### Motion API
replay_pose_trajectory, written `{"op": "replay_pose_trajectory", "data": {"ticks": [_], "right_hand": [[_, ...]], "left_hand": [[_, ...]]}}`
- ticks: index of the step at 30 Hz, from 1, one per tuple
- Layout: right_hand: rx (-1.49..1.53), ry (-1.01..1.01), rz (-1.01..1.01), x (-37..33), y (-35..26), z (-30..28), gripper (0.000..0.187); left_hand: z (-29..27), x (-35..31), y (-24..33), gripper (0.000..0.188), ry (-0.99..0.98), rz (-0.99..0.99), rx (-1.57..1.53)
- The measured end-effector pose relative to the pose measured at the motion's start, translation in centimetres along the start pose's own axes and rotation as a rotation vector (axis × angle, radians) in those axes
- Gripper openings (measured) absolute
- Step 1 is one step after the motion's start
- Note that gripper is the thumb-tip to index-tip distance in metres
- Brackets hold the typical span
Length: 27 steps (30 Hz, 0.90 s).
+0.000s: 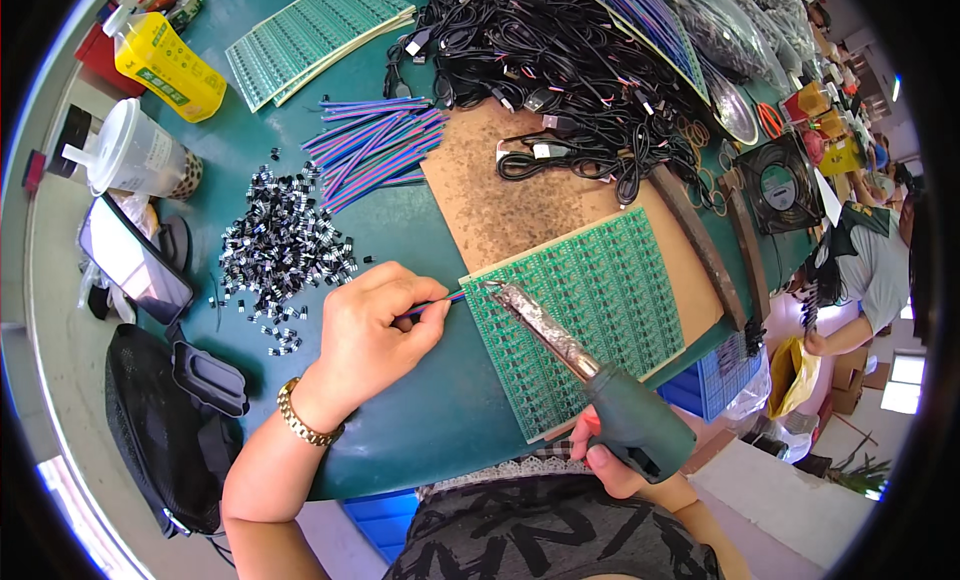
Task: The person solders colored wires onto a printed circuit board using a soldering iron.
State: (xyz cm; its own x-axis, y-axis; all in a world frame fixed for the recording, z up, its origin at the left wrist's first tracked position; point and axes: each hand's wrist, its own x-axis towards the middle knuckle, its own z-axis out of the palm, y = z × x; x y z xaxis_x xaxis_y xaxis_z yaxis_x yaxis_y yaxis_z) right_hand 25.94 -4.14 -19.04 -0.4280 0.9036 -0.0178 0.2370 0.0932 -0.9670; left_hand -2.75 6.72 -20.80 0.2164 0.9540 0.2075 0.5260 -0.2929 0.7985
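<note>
Between the thumb and fingers of my left hand (378,325) is a thin multi-coloured ribbon wire (456,296), its end at the upper left corner of a green circuit board panel (580,320). My right hand (607,460) is wrapped round the dark handle of a soldering iron (640,420), whose metal tip points at that same corner, by the wire's end. Whether the tip touches the board I cannot tell. Rows of small parts cover the panel, which lies partly on a stained brown board (500,180).
Left of the panel are a heap of small black connectors (280,235) and a bundle of ribbon wires (375,145). Black cables (560,60) pile up behind. A lidded cup (140,150), a yellow bottle (165,65) and a phone (135,255) stand left; a fan (778,188) stands right.
</note>
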Motion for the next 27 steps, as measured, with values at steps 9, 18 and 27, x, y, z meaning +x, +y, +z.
{"op": "replay_pose_trajectory", "data": {"ticks": [9,18,27], "right_hand": [[0.083,0.012,0.044,-0.3,0.4,-0.6,0.042],[0.235,0.056,0.148,-1.0,0.9,-1.0,0.041],[0.288,0.075,0.104,-0.8,0.7,-1.0,0.038]], "left_hand": [[0.0,0.0,0.4,0.007,-0.008,-0.022,0.016],[-2.5,5.8,1.2,0.004,0.117,0.092,0.496],[-2.1,7.8,-1.1,0.006,0.187,0.211,0.759]]}}
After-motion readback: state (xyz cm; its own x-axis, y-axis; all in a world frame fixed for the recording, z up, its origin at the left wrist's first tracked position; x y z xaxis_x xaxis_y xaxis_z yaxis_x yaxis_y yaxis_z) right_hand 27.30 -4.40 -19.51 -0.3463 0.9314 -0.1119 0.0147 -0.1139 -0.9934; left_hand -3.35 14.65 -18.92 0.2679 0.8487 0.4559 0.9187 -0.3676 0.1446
